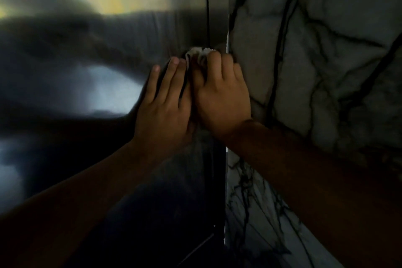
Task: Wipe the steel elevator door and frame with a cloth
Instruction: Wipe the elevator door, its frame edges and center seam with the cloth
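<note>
The steel elevator door [104,54] fills the left half of the view, dark and reflective. Its narrow steel frame [217,17] runs vertically just right of centre. A small white cloth [199,52] is bunched against the steel at the seam between door and frame. My right hand [219,95] is curled around the cloth and presses it on the frame; only the cloth's top edge shows above the fingers. My left hand [165,104] lies flat on the door right beside it, fingers spread, its fingertips touching the cloth's left edge.
A white marble wall [315,61] with dark veins borders the frame on the right and continues down to the lower right. Blurred reflections of light and of my arm show on the door surface.
</note>
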Demonstrator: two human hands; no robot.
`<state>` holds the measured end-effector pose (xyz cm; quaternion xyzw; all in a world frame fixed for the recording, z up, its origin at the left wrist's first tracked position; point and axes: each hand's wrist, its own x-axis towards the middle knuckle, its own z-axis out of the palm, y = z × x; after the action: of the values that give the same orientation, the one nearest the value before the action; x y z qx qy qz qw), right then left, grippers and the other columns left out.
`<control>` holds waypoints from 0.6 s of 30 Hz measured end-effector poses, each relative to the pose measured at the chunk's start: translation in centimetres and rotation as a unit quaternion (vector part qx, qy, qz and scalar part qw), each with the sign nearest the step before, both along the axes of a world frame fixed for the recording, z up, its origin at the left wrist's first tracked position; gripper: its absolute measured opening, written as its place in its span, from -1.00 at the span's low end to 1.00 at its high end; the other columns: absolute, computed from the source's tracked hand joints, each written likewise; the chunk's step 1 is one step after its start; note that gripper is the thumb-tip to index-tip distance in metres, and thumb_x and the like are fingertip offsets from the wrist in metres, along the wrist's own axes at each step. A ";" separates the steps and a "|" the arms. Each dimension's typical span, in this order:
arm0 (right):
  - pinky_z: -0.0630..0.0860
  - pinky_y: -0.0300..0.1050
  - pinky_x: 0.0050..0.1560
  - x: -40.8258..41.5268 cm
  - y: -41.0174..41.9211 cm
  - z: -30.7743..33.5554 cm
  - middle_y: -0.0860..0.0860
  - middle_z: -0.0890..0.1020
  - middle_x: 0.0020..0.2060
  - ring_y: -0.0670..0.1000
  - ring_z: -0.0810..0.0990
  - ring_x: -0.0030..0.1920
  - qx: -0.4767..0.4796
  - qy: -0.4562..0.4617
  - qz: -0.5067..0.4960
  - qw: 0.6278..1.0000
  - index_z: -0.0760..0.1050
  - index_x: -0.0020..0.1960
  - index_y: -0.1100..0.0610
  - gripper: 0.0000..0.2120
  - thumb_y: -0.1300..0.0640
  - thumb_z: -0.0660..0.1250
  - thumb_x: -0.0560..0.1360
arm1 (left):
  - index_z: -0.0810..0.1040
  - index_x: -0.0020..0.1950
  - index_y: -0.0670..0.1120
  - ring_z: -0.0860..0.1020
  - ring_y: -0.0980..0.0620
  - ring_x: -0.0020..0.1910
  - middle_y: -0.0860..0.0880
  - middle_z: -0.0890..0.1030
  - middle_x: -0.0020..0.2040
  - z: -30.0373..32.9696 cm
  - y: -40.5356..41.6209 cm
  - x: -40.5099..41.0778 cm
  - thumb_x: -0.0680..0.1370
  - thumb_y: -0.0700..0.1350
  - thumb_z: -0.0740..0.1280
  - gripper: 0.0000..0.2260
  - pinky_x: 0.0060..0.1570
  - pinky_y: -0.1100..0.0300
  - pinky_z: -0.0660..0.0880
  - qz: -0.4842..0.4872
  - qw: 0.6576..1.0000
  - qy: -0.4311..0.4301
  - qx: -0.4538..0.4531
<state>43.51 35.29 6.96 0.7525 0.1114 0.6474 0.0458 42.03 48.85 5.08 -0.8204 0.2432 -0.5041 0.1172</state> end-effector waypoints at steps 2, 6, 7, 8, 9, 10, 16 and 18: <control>0.31 0.05 -0.14 -0.1 0.0 -1.1 0.23 0.58 -0.04 0.16 0.35 -0.06 0.011 0.001 0.007 1.000 0.61 0.07 0.25 -0.82 0.25 0.28 0.53 | 0.22 0.54 -0.29 0.13 -0.22 0.57 -0.28 0.24 0.55 -1.3 0.0 0.1 0.60 0.08 0.16 -0.38 0.50 -0.24 0.10 0.002 1.000 0.001 -0.006; 0.38 0.04 -0.12 -0.7 0.3 -4.4 0.22 0.57 -0.06 0.18 0.40 -0.07 0.031 0.026 0.025 0.999 0.59 0.11 0.27 -0.79 0.26 0.24 0.55 | 0.27 0.53 -0.24 0.15 -0.18 0.57 -0.24 0.27 0.55 -4.3 -0.1 0.1 0.62 0.06 0.16 -0.44 0.54 -0.18 0.02 -0.009 1.000 0.017 -0.023; 0.37 0.03 -0.12 -0.9 0.4 -5.5 0.22 0.57 -0.07 0.16 0.39 -0.08 0.031 0.033 0.027 0.999 0.59 0.11 0.27 -0.78 0.26 0.22 0.56 | 0.27 0.53 -0.24 0.15 -0.18 0.57 -0.23 0.27 0.54 -5.3 -0.1 0.1 0.61 0.04 0.17 -0.44 0.54 -0.18 0.01 -0.014 0.999 0.022 -0.020; 0.36 0.02 -0.12 -1.1 0.4 -6.6 0.22 0.56 -0.07 0.15 0.37 -0.08 0.032 0.040 0.028 0.998 0.59 0.12 0.27 -0.77 0.27 0.20 0.57 | 0.27 0.53 -0.24 0.16 -0.18 0.57 -0.24 0.27 0.54 -6.4 -0.1 0.0 0.61 0.02 0.19 -0.44 0.55 -0.18 0.01 -0.017 0.999 0.027 -0.017; 0.35 0.01 -0.12 -1.2 0.4 -7.8 0.21 0.53 -0.06 0.14 0.35 -0.08 0.032 0.047 0.029 0.998 0.59 0.13 0.27 -0.75 0.27 0.17 0.58 | 0.27 0.53 -0.24 0.16 -0.19 0.57 -0.24 0.27 0.54 -7.5 0.0 -0.1 0.60 0.01 0.19 -0.44 0.55 -0.18 0.01 -0.019 0.999 0.032 -0.015; 0.35 0.00 -0.12 -1.3 0.4 -8.8 0.21 0.47 -0.02 0.14 0.34 -0.08 0.031 0.054 0.027 0.998 0.58 0.15 0.26 -0.73 0.27 0.14 0.60 | 0.26 0.53 -0.25 0.15 -0.19 0.57 -0.24 0.26 0.55 -8.7 0.0 -0.2 0.60 0.00 0.18 -0.44 0.55 -0.18 0.01 -0.021 0.999 0.038 -0.014; 0.36 0.01 -0.08 -2.0 0.5 -15.3 0.12 0.28 0.04 0.14 0.33 -0.05 0.020 0.108 0.016 0.994 0.56 0.22 0.25 -0.65 0.25 0.04 0.63 | 0.26 0.53 -0.25 0.15 -0.17 0.57 -0.24 0.25 0.55 -15.2 -0.1 -0.7 0.64 0.03 0.11 -0.46 0.55 -0.15 0.03 -0.033 0.997 0.072 -0.017; 0.35 0.00 -0.06 -2.2 0.4 -17.1 0.12 0.27 0.06 0.14 0.32 -0.04 0.008 0.126 -0.003 0.992 0.55 0.25 0.24 -0.62 0.23 0.02 0.63 | 0.28 0.53 -0.25 0.16 -0.17 0.57 -0.24 0.27 0.54 -16.9 0.0 -0.7 0.63 0.02 0.11 -0.47 0.56 -0.14 0.01 -0.031 0.997 0.076 -0.016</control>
<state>41.35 35.67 -10.18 0.8289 0.1094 0.5479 0.0272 41.28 48.83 -11.84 -0.8500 0.2688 -0.4476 0.0700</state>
